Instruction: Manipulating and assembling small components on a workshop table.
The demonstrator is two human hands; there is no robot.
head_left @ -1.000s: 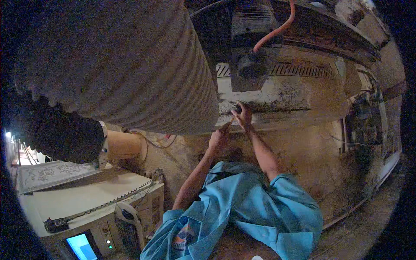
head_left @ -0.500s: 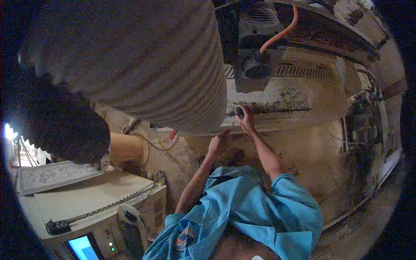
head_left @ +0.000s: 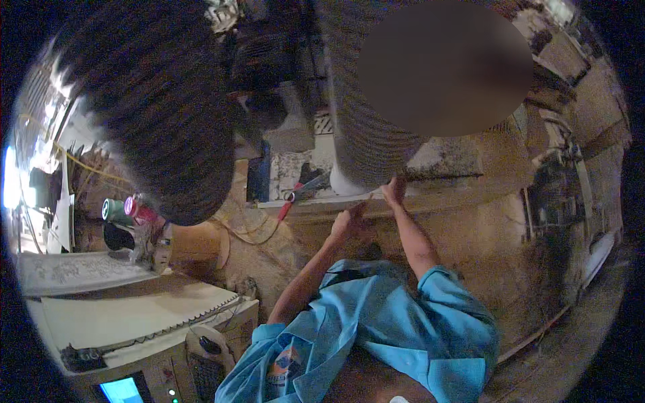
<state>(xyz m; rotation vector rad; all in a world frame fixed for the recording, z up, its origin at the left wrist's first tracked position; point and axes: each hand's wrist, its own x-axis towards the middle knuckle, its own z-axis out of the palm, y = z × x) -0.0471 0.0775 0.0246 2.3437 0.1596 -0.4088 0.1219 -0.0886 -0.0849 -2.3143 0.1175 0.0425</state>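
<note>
My left hand [head_left: 348, 220] is above the brown floor, in front of the pale edge of a machine bed. Its fingers look bent together, with a thin yellowish tip at their far end that is too small to name. Slightly higher and to the right, my right hand [head_left: 395, 192] reaches that edge. Its fingers look curled, but their tips go behind a ribbed grey tube-like shape [head_left: 369, 144], so what they hold is hidden. On the bed [head_left: 443, 161], dark specks are scattered. A tool with red handles [head_left: 285, 209] lies across its left edge.
A second, darker ribbed shape [head_left: 161, 114] hangs at upper left. Below it stand a large tan spool [head_left: 195, 245], two thread cones [head_left: 138, 207] and a patterned panel [head_left: 87, 272]. Lower left is a cream cabinet [head_left: 127, 309] with a lit screen [head_left: 121, 391] and mouse [head_left: 209, 345].
The ribbed shapes have shifted and parted, uncovering the red-handled tool and thread cones. One now covers the dark round thing that was in my right hand. My left hand moved slightly right.
</note>
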